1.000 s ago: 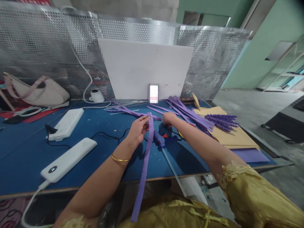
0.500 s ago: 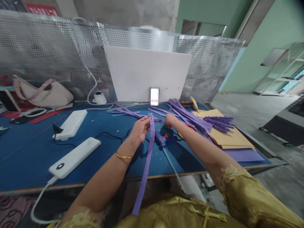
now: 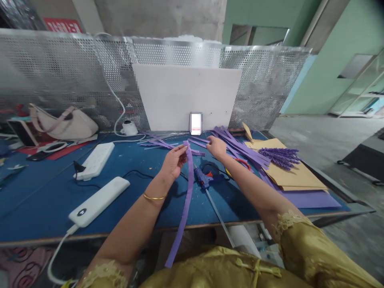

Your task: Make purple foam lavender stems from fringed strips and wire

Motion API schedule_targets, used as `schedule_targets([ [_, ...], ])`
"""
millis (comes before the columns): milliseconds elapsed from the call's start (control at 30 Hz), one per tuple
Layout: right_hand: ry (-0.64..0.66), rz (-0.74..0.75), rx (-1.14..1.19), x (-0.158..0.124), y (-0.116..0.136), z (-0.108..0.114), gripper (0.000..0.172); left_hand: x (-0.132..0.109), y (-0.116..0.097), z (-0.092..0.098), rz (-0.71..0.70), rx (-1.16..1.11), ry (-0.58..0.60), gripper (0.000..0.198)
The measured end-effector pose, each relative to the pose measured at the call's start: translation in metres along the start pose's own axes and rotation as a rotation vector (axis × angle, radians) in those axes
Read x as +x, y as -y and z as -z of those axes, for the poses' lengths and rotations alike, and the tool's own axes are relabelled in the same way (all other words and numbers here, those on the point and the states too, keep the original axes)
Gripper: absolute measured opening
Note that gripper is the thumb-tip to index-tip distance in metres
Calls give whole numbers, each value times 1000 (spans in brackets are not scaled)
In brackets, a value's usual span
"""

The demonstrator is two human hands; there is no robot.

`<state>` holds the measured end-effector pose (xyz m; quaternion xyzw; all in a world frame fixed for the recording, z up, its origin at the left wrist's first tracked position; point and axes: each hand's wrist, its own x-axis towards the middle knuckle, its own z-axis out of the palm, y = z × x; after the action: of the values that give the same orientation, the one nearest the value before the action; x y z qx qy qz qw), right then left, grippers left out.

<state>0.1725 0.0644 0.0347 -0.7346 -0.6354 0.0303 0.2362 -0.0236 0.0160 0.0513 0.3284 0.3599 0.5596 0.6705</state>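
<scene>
A long purple paper strip (image 3: 189,188) is pinched near its top end in my left hand (image 3: 175,160), its lower part hanging past the table edge toward my lap. My right hand (image 3: 217,148) is closed, fingers curled, above the table to the right of the strip; whatever it may hold is too small to make out. Between and below both hands lies a blue glue gun (image 3: 201,178) with a red trigger. A clear glue stick (image 3: 218,212) sticks out of its back toward me.
Purple strips (image 3: 237,146) lie at the back right, beside brown paper (image 3: 300,178) with a purple flower bunch (image 3: 279,157) on it. A phone (image 3: 196,123) leans against a white board (image 3: 186,94). A power bank (image 3: 99,202) and power strip (image 3: 97,162) sit at left.
My right hand has moved up and away, farther from the strip. My left hand keeps its pinch on the strip. The whole view has shifted slightly.
</scene>
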Motion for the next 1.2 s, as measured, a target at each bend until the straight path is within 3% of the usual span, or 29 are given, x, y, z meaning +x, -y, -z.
schedule_targets([
  [100, -77, 97, 100, -7, -3, 15, 27, 0, -6, -5, 8, 1, 10, 17],
  [300, -148, 343, 311, -29, -17, 42, 33, 6, -17, -24, -14, 19, 39, 16],
  [333, -168, 419, 435, -32, -18, 45, 33, 8, -18, -27, -32, 31, 56, 17],
  [433, -123, 561, 693, -39, -19, 54, 26, 12, -22, -35, -117, 94, 102, 21],
  [533, -114, 588, 816, -45, -16, 60, 19, 9, -21, -33, -163, 157, 100, 25],
  [667, -225, 574, 638, -55, -12, 68, 18, 1, -15, -22, -162, 196, 9, 27],
  [867, -113, 619, 473, -64, -5, 75, 31, -5, -12, -16, -227, 187, 4, 26],
  [1067, -221, 618, 414, -68, -2, 73, 24, -8, -15, -19, -258, 183, -2, 23],
  [1200, -192, 667, 360, -71, -2, 71, 34, -10, -15, -19, -257, 188, 9, 23],
])
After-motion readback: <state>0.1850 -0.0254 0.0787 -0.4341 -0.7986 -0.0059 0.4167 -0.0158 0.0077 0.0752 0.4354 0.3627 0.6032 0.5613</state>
